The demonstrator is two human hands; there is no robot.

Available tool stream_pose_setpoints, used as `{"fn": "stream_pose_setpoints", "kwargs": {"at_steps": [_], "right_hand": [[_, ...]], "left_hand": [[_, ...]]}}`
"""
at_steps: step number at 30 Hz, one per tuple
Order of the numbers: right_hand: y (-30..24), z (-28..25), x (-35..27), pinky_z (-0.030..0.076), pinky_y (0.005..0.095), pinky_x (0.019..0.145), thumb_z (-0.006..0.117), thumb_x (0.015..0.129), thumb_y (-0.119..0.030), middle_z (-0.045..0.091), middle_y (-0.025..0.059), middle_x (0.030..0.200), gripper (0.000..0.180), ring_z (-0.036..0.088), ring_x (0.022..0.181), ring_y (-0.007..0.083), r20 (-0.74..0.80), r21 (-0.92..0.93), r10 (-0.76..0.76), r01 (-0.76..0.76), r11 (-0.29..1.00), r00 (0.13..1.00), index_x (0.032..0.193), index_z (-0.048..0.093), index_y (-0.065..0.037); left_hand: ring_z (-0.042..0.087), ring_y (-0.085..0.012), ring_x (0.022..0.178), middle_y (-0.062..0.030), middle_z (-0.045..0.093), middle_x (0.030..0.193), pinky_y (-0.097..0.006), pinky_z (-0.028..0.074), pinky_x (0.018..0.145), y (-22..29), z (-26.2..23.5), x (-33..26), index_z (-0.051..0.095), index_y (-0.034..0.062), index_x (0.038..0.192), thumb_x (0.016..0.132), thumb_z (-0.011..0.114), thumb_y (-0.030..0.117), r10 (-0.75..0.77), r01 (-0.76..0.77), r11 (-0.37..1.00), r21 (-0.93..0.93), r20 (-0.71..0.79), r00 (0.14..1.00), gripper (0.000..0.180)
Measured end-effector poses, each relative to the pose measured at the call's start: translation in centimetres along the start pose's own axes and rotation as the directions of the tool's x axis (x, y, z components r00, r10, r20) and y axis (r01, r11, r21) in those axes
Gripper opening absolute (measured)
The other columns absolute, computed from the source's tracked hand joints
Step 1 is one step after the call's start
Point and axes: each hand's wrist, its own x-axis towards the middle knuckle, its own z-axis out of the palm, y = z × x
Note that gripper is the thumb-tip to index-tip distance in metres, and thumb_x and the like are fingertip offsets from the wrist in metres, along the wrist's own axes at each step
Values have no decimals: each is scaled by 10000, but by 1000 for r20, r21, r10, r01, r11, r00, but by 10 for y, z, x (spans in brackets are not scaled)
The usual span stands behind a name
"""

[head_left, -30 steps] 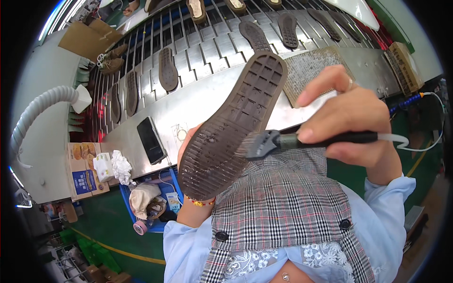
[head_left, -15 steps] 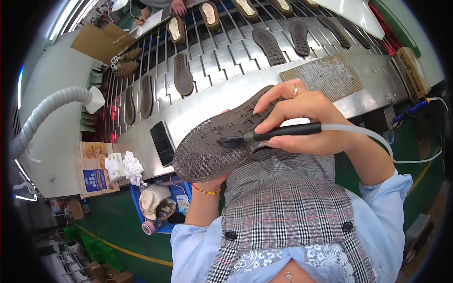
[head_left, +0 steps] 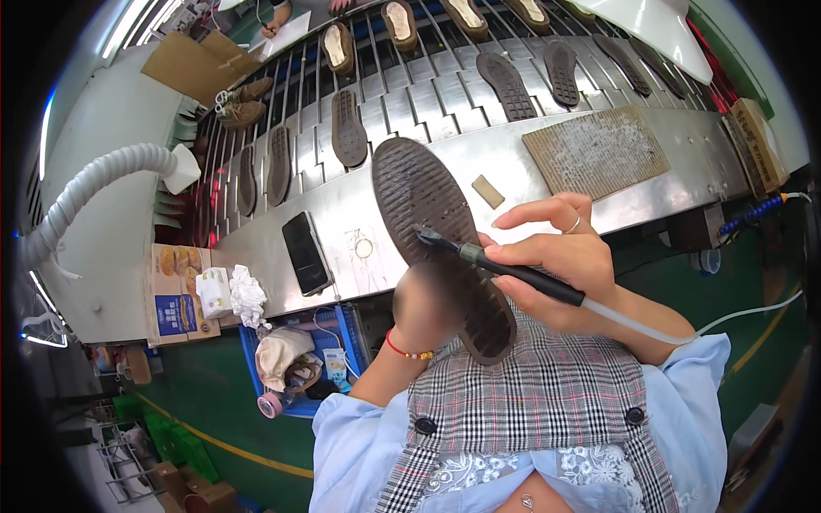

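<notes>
In front of my chest a dark brown shoe sole [head_left: 423,184] is held tilted, its ribbed face toward me and its heel end near my apron. My left hand [head_left: 425,312] grips it at the left side around the middle; a blurred patch hides most of those fingers. In my right hand [head_left: 556,256], thumb and fingers pinch a black-handled brush [head_left: 526,272] with a pale tube [head_left: 637,325] running from its rear end. The brush's dark tip rests on the ribbed face, near the middle of the sole's wider part.
A metal bench holds a phone [head_left: 305,254], a small tan piece [head_left: 488,192] and a rough mat [head_left: 596,152]. Beyond, a slatted conveyor [head_left: 428,111] carries several soles and shoes. A blue basket [head_left: 299,410] stands below at left; a white flexible hose [head_left: 107,162] arches above.
The sole has swung more upright, and its ribbed face now shows. My left hand has moved right and up along it. The brush has shifted slightly, its tip now higher than its handle.
</notes>
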Motion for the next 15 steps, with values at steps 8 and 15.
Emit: {"fn": "stream_pose_setpoints", "kwargs": {"at_steps": [8,15], "right_hand": [[3,-18,-14,313,368,977,737,761,-92,729,44,995,185,601,1093,182,-32,91,248,-244,965,968,940,718,-51],[-7,-21,-18,348,360,976,735,757,-82,711,72,1005,200,588,1099,196,-35,140,264,-257,956,964,953,722,-45]], "left_hand": [[637,-191,929,-183,484,1391,-335,569,813,-12,32,0,287,-13,1464,1045,336,385,-33,49,991,123,-128,991,580],[605,-138,869,-104,590,1135,-262,518,733,-13,35,-3,273,-16,1478,1038,358,389,23,-8,988,153,-92,996,604]]}}
